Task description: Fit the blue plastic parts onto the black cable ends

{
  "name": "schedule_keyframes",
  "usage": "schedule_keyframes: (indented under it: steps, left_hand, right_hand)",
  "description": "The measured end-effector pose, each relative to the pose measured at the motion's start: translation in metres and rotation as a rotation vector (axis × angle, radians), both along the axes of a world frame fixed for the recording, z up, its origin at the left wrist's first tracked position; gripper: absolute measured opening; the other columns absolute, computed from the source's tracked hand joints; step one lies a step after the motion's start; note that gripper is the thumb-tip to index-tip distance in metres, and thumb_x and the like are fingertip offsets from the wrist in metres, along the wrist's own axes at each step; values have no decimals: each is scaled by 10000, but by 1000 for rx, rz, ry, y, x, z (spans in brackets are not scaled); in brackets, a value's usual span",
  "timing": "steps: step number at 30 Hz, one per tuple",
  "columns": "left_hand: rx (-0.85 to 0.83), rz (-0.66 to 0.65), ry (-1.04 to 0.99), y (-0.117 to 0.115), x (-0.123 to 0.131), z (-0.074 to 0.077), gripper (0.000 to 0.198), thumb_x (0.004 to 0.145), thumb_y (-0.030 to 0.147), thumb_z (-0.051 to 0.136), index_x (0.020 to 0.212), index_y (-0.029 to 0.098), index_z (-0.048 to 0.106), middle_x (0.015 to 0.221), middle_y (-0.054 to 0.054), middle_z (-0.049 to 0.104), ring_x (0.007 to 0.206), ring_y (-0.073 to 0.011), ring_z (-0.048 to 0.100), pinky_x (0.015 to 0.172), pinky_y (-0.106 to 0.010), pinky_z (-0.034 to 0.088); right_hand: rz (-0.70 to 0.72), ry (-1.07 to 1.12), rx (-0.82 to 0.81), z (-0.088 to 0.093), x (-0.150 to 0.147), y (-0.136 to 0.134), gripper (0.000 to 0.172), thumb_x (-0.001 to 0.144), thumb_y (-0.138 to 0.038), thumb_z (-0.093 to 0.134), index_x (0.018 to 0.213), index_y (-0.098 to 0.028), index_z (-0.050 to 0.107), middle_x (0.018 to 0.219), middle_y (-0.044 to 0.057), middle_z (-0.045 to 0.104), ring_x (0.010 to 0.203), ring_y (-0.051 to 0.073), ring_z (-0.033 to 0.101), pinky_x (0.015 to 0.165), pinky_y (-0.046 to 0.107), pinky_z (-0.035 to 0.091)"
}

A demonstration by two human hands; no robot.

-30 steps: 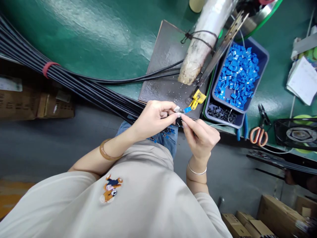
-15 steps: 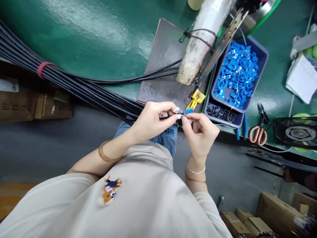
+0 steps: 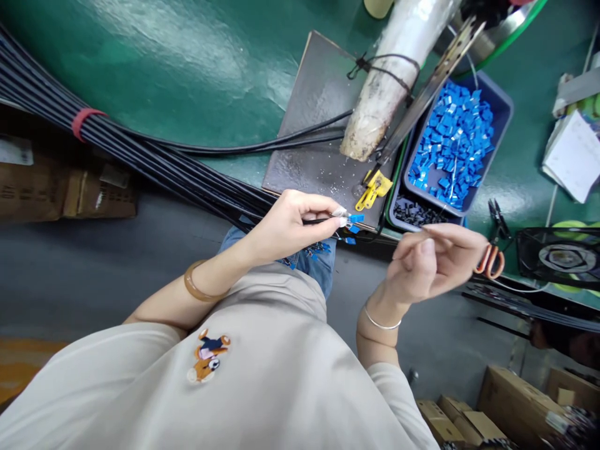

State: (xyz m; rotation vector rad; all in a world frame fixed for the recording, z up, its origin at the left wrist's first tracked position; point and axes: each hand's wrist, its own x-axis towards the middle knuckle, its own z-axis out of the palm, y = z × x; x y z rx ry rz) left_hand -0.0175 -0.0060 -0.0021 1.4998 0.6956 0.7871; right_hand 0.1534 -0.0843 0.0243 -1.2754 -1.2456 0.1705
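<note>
My left hand (image 3: 300,219) is closed in a pinch on a black cable (image 3: 315,220), just behind its end. A small blue connector (image 3: 356,218) sticks out past the fingertips, and other blue pieces hang just below it. Off to the right, my right hand (image 3: 434,259) is in the air in front of the bench edge, slightly blurred. Its index finger is stretched out and the thumb lies apart from it; I see nothing held there. Behind this hand are the orange-handled cutters (image 3: 490,259), partly covered by its fingers.
A grey bin of blue connectors (image 3: 452,147) overlaps a bin of small black parts (image 3: 415,211). A yellow tool (image 3: 375,189) lies on the dark board (image 3: 312,94), below a white wrapped tube (image 3: 396,81). Bundled black cables (image 3: 140,156) run in from the left.
My right hand has left the cable end and moved right, its fingers parting. My left hand keeps its hold, and the blue connector now shows clearly.
</note>
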Motion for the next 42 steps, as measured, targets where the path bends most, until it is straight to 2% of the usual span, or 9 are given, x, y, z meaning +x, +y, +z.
schedule_keyframes:
  steps: [2,4,6,9,17,22,26,33,42]
  left_hand:
    - [15,30,-1,2,3,0,189,839,276,629,746,124,690,638,8,532,571,-65,444,525,-183,372]
    - [15,34,11,4,5,0,196,841,275,620,724,128,677,623,12,509,567,-66,425,524,-186,363]
    - [10,21,24,7,6,1,199,841,268,613,706,133,664,606,15,484,557,-67,402,512,-190,342]
    - [1,13,25,10,8,2,197,846,254,601,692,137,639,606,16,465,561,-68,388,512,-195,329]
    - [-33,95,10,11,16,2,123,809,200,623,702,142,605,621,20,469,557,-60,414,513,-188,342]
    - [-77,116,-42,14,19,3,96,797,191,635,716,142,620,665,7,538,589,-61,472,532,-169,393]
    - [-124,96,-65,17,20,5,97,801,196,631,717,153,608,648,10,521,571,-59,458,525,-167,397]
    - [-61,122,-23,16,21,4,96,815,220,625,746,153,612,668,-3,533,583,-67,472,529,-170,407]
    - [-54,117,-64,17,22,4,77,812,157,606,736,146,601,658,19,500,571,-43,423,497,-146,345]
  right_hand:
    - [-64,-43,89,0,-1,0,238,891,-165,581,1082,-293,641,742,-44,616,475,67,572,373,212,367]
    - [-69,-172,30,-2,-2,0,313,886,-116,584,1127,-314,614,848,-35,693,603,106,688,441,220,487]
    - [-38,-342,-62,-5,-2,0,296,870,-101,615,1099,-288,623,928,-21,742,746,147,742,588,262,596]
    - [35,-513,-120,-13,-2,4,187,861,-117,638,1009,-231,629,1047,28,754,899,186,748,733,309,634]
    - [55,-346,-161,-30,-6,13,147,878,-136,614,999,-216,595,1125,66,740,959,194,743,761,316,638]
    - [32,-267,-210,-26,-9,14,73,890,-171,604,943,-213,575,1114,60,743,968,188,740,780,319,643]
    - [14,-252,-205,-22,-9,17,88,876,-160,617,916,-225,575,1098,43,749,927,176,747,757,303,645]
    - [28,-187,-239,-18,-9,19,63,885,-186,605,882,-221,552,1103,53,745,910,180,750,728,313,652]
    - [41,-190,-220,-19,-7,20,81,868,-160,628,896,-210,571,1078,56,752,952,187,743,749,303,644]
